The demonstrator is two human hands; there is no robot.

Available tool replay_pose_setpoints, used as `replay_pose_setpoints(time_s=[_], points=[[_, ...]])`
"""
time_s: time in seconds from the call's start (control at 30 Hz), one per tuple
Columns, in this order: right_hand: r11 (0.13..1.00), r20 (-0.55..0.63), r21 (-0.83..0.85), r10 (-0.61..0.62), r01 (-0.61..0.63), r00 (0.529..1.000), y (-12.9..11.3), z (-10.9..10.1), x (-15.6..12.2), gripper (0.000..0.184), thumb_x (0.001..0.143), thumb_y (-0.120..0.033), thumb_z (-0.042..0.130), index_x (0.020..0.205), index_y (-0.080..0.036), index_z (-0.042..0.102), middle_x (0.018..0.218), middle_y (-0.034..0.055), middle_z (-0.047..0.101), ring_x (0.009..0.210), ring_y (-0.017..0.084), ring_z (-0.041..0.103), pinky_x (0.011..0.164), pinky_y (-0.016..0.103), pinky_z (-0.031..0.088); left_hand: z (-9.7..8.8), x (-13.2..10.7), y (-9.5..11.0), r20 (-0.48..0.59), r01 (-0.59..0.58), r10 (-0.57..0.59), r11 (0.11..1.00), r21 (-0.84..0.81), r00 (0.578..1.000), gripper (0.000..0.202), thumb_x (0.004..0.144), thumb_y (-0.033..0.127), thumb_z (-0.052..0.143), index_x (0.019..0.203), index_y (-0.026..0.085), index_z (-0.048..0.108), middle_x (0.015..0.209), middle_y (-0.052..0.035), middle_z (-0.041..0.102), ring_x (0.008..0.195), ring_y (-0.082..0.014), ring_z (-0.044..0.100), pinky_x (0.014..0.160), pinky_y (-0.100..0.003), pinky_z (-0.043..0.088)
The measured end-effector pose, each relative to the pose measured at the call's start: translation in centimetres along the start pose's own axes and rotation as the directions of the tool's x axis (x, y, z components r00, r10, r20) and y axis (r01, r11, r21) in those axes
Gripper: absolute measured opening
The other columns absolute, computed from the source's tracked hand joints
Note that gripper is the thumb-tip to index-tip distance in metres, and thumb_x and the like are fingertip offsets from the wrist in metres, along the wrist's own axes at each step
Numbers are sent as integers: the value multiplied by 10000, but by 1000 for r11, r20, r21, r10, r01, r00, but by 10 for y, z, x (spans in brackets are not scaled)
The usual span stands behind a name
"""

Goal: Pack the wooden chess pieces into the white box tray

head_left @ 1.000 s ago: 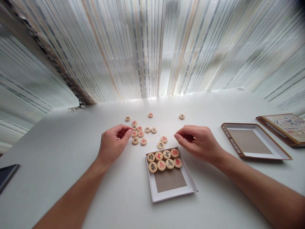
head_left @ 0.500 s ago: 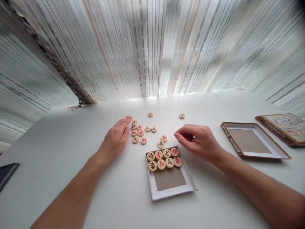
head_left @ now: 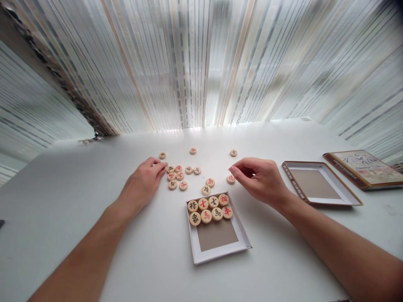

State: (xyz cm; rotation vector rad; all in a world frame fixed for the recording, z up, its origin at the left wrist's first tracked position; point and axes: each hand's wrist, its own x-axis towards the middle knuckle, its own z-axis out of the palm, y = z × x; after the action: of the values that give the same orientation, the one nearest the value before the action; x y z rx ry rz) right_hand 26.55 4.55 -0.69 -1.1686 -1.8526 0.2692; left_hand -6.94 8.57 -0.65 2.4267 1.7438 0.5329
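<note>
My left hand (head_left: 145, 178) reaches in beside a cluster of wooden xiangqi pieces (head_left: 179, 176). Its thumb and forefinger are pinched together, seemingly on a piece mostly hidden by the fingertips. Just beyond that hand lies one black-marked piece (head_left: 162, 155). My right hand (head_left: 260, 178) hovers with thumb and forefinger closed; whether anything is between them cannot be made out. Below its fingertips a red-marked piece (head_left: 231, 179) lies on the table. Between the hands is a shallow white box (head_left: 217, 256), its two far rows filled with larger pieces (head_left: 206, 216).
Several more pieces lie loose beyond the box, including a red one (head_left: 193, 151) and a black one (head_left: 233, 153) farther back. To the right are an open box tray (head_left: 321, 182) and a printed lid (head_left: 368, 167). A striped curtain (head_left: 201, 63) hangs behind the white table (head_left: 141, 260).
My left fingers have drawn in to a pinch, and the red piece near them is no longer visible. A black piece shows behind them. My right hand has lifted slightly, uncovering a red piece.
</note>
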Motion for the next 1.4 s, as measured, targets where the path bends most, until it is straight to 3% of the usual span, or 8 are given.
replay_pose_setpoints(time_s=[0.23,0.4,0.5,0.6,0.7,0.83,1.03,1.4], points=[[1000,14,15,1,-1,1000,0,1,0,224,933,-204,672,719,-169,729,589,-9,673,500,102,488,502,243,373,1,-1,-9,-60,122,-123,992,-33,991,424,1022,434,462,1165,147,740,1148,-134,643,961,-314,692,943,-473,547],[999,26,32,9,-10,1000,-3,1,-1,215,930,-198,669,728,-168,736,607,-2,688,502,101,491,506,246,380,-6,-7,8,-101,147,-166,975,-168,981,369,993,540,588,1049,190,689,917,-45,682,770,-219,644,768,-352,525],[998,40,64,-6,3,999,-7,2,-2,199,927,-189,673,742,-166,741,611,-5,680,507,99,492,515,245,391,-11,-17,32,-63,137,-204,827,-545,977,357,943,556,708,913,201,679,782,0,641,704,-175,587,653,-287,458],[995,60,93,-27,22,998,-12,3,-4,194,930,-176,674,747,-164,738,598,-17,650,507,93,470,513,243,381,-14,-27,57,14,114,-151,672,-731,988,337,893,512,805,879,182,741,812,-30,698,746,-178,609,668,-278,466],[992,99,123,-21,9,995,-20,2,-5,197,936,-173,674,750,-158,738,600,-16,643,515,90,464,512,241,373,-15,-35,75,71,129,-121,588,-798,990,361,912,538,793,880,178,791,781,-23,666,687,-155,542,664,-287,463],[970,191,230,29,-73,981,-34,3,-9,213,955,-207,676,759,-159,742,619,-2,673,520,90,472,495,233,365,-11,-44,86,207,227,-97,516,-826,973,468,1014,593,649,1132,176,826,672,18,515,667,-157,492,682,-305,459],[870,380,433,63,-238,923,-57,6,-19,187,965,-266,698,864,-135,786,594,-14,628,521,89,502,486,210,380,-4,-57,99,359,359,-22,132,-924,933,384,1044,464,662,1278,196,805,867,-33,641,805,-154,579,762,-274,532],[652,538,540,219,-532,814,-65,6,-23,337,918,-490,815,836,-169,758,729,38,701,634,142,531,531,255,396,-13,-61,117,327,313,15,250,-916,945,328,998,354,751,1269,174,795,811,-37,778,758,-164,720,749,-267,631]])
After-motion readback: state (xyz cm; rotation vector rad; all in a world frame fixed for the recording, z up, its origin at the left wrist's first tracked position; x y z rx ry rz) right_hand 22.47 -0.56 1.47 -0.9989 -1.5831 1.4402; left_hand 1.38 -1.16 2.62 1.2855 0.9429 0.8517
